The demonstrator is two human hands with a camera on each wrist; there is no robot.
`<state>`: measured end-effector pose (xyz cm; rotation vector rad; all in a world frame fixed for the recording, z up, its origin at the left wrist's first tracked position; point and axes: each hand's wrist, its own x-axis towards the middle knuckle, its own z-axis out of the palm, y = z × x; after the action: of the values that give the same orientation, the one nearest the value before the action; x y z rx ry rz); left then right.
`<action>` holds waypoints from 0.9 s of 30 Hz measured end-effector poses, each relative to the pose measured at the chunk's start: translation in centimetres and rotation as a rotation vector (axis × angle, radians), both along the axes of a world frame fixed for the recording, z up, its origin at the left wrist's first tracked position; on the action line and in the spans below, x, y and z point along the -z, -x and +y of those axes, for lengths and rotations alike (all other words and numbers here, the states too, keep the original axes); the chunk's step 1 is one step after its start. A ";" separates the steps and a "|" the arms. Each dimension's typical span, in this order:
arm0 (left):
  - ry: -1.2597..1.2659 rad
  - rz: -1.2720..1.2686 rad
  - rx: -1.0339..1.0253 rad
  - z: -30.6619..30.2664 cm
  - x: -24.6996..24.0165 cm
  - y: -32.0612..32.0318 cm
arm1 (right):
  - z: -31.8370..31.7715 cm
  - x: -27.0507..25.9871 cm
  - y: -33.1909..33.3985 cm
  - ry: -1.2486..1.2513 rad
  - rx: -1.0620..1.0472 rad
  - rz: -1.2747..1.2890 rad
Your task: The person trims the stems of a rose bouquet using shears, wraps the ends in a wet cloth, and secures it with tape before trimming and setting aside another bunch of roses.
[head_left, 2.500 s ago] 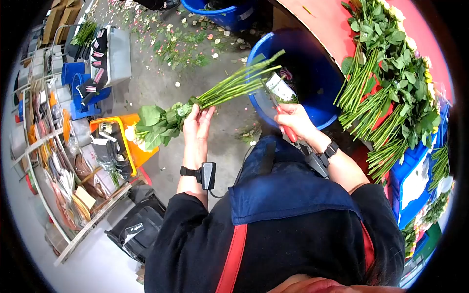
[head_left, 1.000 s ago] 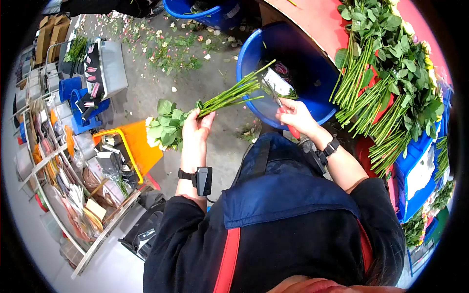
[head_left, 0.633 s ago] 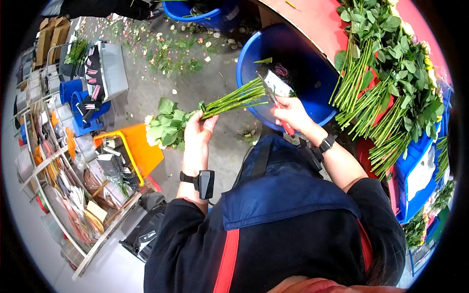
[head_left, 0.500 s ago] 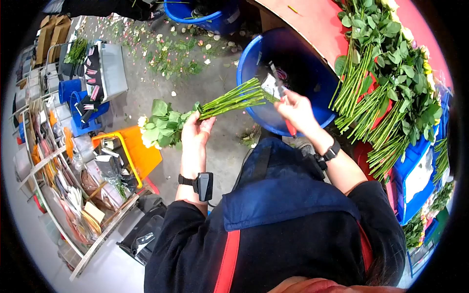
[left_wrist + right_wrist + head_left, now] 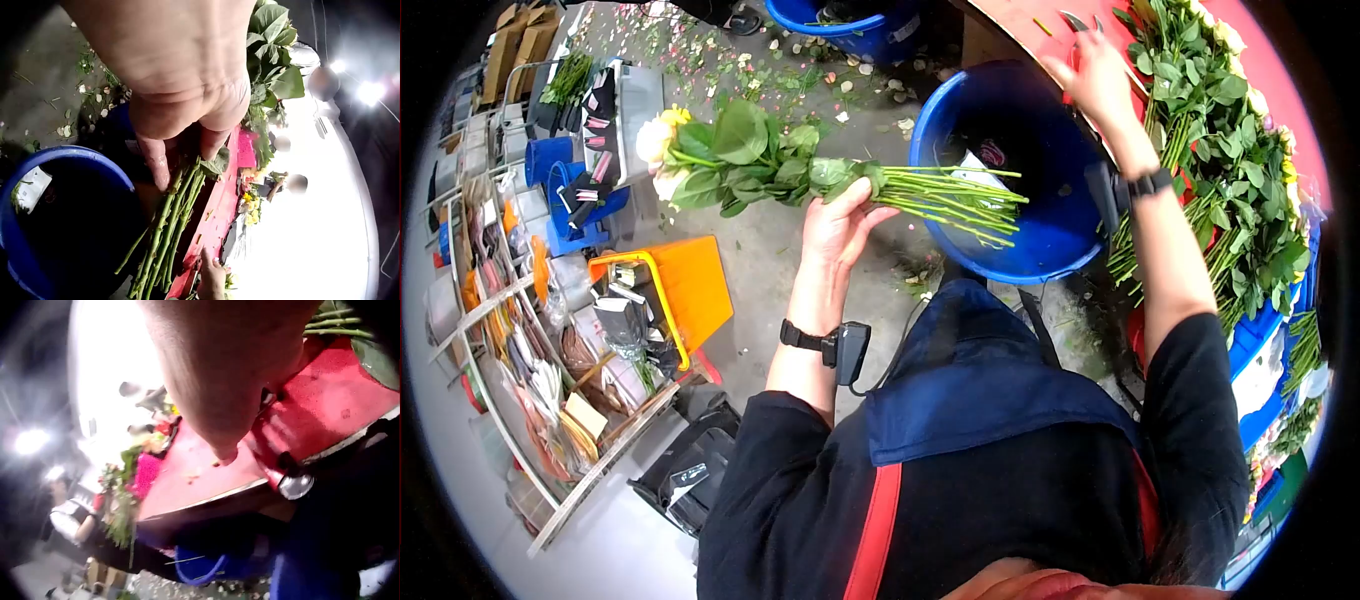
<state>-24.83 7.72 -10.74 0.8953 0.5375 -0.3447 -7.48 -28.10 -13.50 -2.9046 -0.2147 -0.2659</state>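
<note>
A bunch of pale roses with leafy green stems (image 5: pixel 960 200) lies across my left hand (image 5: pixel 832 228), whose thumb and fingers grip it where the leaves end. The blooms face left and the bare, evenly cut ends stick out above the blue bucket (image 5: pixel 1040 272). In the left wrist view the stems (image 5: pixel 169 231) run down from between the fingers. My right hand (image 5: pixel 1100 85) is over the red table, fingers extended. Red-handled pruning shears (image 5: pixel 1075 20) are under it at the table edge, partly hidden by the hand; in the right wrist view their red handle (image 5: pixel 269 472) shows beside the fingers.
Several rose bunches (image 5: pixel 1240 160) lie along the red table (image 5: pixel 1012 22) at the right. A second blue bucket (image 5: pixel 850 32) stands farther off. Petals and leaf scraps (image 5: pixel 790 85) litter the floor. An orange crate (image 5: pixel 700 290) and a loaded rack (image 5: pixel 540 400) stand at the left.
The stem ends were cut shorter, with a piece falling into the bucket. My right hand has carried the shears from the stems up to the table. My left hand has tilted the bunch nearly level.
</note>
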 end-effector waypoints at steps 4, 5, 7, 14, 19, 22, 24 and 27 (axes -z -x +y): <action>0.035 -0.017 0.033 -1.6 -0.4 -0.6 | 5.1 -5.9 12.5 -0.396 -0.525 0.342; 0.053 -0.027 0.047 -2.1 -0.6 -0.6 | 5.7 -5.6 14.9 -0.388 -0.563 0.355; 0.109 -0.050 0.119 -2.9 -0.7 0.0 | 6.5 -5.1 19.1 -0.303 -0.283 0.486; 0.200 -0.011 0.344 -8.9 -2.2 4.7 | 0.4 -6.6 27.7 -0.376 -0.136 0.384; 0.164 0.022 0.515 -13.9 -4.1 10.8 | -4.9 -8.6 35.0 -0.345 -0.100 0.378; -0.311 0.176 1.107 -18.8 -8.1 14.6 | -8.8 -9.2 40.8 -0.297 -0.118 0.321; -0.562 0.035 1.294 -22.4 -10.3 18.5 | -11.3 -10.7 44.7 -0.269 -0.112 0.307; -0.843 -1.145 1.258 -30.0 -13.3 21.8 | -14.6 -12.7 49.9 -0.164 -0.110 0.216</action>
<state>-46.65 -22.23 2.56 1.9745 -1.1222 -0.6478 -57.41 -42.70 -0.75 -2.7207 -0.2997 0.0463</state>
